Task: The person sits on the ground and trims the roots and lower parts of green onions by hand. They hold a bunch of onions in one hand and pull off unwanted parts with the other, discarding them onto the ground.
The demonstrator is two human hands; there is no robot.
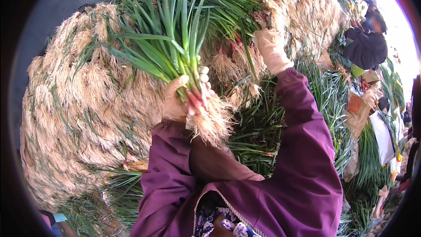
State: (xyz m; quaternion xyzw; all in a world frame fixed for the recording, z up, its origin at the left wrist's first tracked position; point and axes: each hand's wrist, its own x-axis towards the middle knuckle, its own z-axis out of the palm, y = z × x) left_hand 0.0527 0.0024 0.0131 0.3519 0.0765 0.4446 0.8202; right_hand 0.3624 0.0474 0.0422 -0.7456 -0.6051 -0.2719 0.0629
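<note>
My left hand (176,100), in a pale glove, is closed round a bunch of spring onions (184,59). Its green leaves fan upward, while the reddish stem bases and shaggy pale roots hang towards my lap. The glove's fingertips show on the far side of the stems. Further right, my right hand (269,47), also gloved, reaches out to another lot of spring onions (230,6) lying with their roots to the right. It is against their stem ends; its fingers are mostly hidden, so I cannot see whether they grip.
A large heap of spring onions (98,92), roots outward, rises on my left. More rooty bunches (315,13) are stacked at the upper right. Loose green leaves (256,131) cover the ground before me. At the far right a person in dark clothing (368,46) sits near cardboard (357,115).
</note>
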